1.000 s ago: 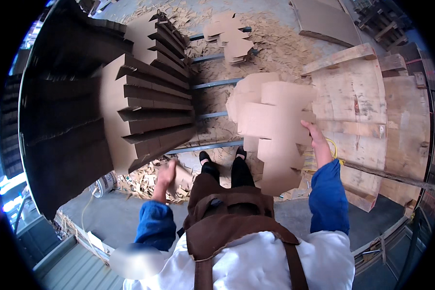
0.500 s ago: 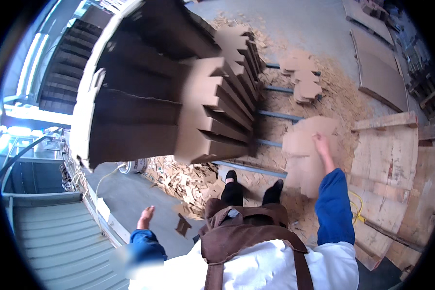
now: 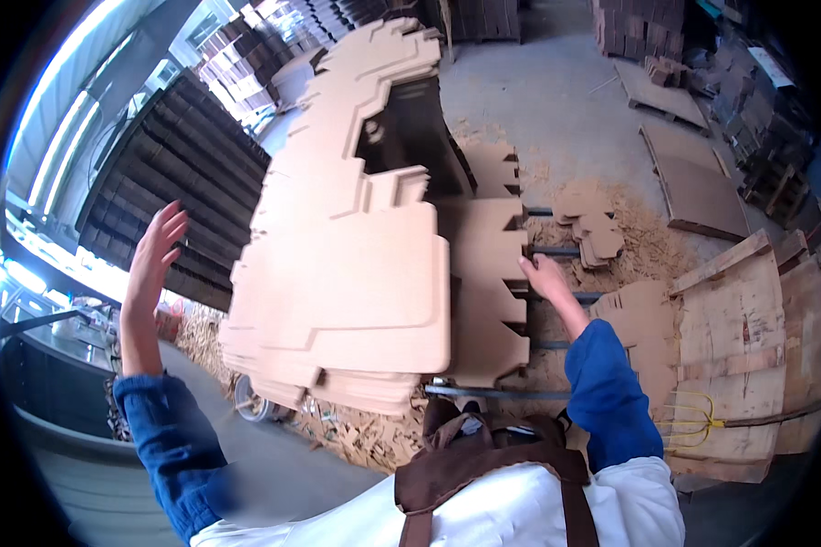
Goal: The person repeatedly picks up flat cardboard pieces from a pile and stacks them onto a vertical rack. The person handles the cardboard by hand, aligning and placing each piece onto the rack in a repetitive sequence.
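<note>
A tall stack of notched brown cardboard sheets [image 3: 356,273] stands in front of me, its top sheets staggered. My left hand [image 3: 158,239] is raised beside the stack's left side, fingers spread and nothing in them. At the stack's right, my right hand [image 3: 547,281] is curled, thumb up, close to the notched edge of the lower sheets [image 3: 488,273]. Whether it grips that edge is hidden. A dark hollow [image 3: 415,137] shows between the top sheets and the notched sheets.
Metal bars [image 3: 556,252] run along the floor among cardboard scraps [image 3: 652,219]. A small pile of cut cardboard [image 3: 591,228] and more flat sheets [image 3: 643,328] lie on the right. Beyond are wooden boards [image 3: 730,337] and a yellow fork [image 3: 707,415]. A white bucket [image 3: 254,399] stands front left.
The view has shifted, and the stack's top now shows instead of its dark underside. My left hand has risen beside it. My right hand has left the floor sheets for the stack's right edge.
</note>
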The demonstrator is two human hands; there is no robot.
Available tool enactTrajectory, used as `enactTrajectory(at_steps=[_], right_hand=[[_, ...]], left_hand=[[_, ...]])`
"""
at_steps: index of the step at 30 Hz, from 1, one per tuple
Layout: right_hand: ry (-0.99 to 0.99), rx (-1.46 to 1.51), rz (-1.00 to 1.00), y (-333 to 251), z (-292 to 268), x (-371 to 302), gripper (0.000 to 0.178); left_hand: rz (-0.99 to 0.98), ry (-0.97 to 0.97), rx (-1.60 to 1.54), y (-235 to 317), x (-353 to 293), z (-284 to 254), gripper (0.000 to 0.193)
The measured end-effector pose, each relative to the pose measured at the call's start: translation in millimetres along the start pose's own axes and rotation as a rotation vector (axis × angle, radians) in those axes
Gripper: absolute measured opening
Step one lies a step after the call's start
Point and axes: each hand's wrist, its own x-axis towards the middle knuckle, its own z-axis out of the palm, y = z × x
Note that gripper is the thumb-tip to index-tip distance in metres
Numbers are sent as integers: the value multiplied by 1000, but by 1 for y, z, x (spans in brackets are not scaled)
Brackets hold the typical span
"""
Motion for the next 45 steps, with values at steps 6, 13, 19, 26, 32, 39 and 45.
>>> enactTrajectory(at_steps=[6,13,19,26,32,39,45], right_hand=[[246,638,-371,-83,-18,-52,59],[202,888,-980,-243,-75,-123,63],[147,770,-862,-261,-73,-143,65],[477,777,-792,-219,-66,-103,65],[199,-126,123,-44,17,-2,68],[-42,-44,210,-32,33,22,62],[-32,-8,240,-34,33,31,62]], left_hand=[[-210,-386,-389,-55,100,68,74],[-93,-516,-872,-78,107,105,71],[-73,-420,-571,-53,90,107,67],[27,-217,106,38,74,84,59],[626,-457,261,138,69,137,49],[649,-361,724,89,78,208,45],[653,-348,691,90,75,212,45]])
